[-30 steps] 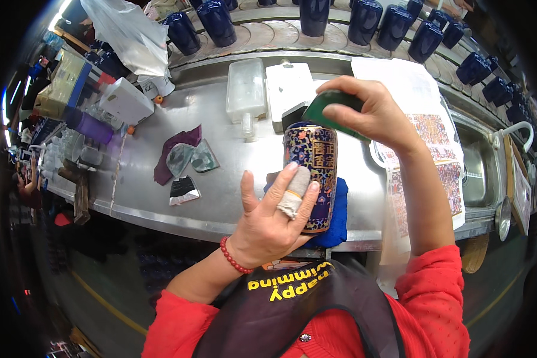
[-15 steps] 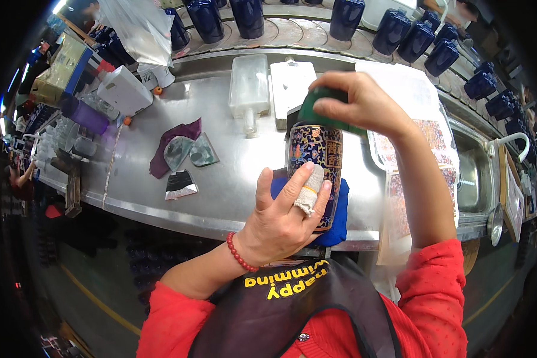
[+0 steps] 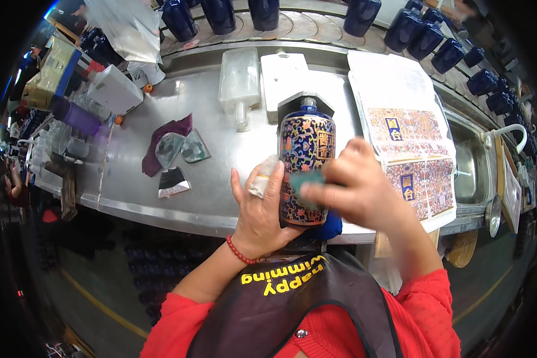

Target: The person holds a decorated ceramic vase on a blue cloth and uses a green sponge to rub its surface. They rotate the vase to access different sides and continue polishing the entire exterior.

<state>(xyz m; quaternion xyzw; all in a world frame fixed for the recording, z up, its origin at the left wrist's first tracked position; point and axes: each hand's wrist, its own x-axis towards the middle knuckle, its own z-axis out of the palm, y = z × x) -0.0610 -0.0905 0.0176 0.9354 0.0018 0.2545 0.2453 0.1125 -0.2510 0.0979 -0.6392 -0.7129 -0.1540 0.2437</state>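
A tall dark blue bottle [image 3: 305, 143] covered in a colourful patterned label stands tilted over the front of a steel worktable [image 3: 203, 197]. My left hand [image 3: 260, 210] cups its lower left side; one finger is wrapped in white tape. My right hand [image 3: 357, 191], blurred by motion, presses a green sponge or cloth [image 3: 307, 180] against the bottle's lower front. A blue cloth [image 3: 330, 228] shows under the bottle's base.
Sheets of patterned labels [image 3: 407, 137] lie to the right. Two white plastic containers [image 3: 240, 77] sit behind the bottle. A maroon rag [image 3: 161, 140] and small pouches [image 3: 188, 148] lie left. Several plain dark blue bottles [image 3: 426, 39] line the back ledge. A sink [image 3: 465, 173] is far right.
My right hand has come down with the green sponge from the bottle's top to its lower front. The bottle now stands lower, its neck uncovered. My left hand stays on its side.
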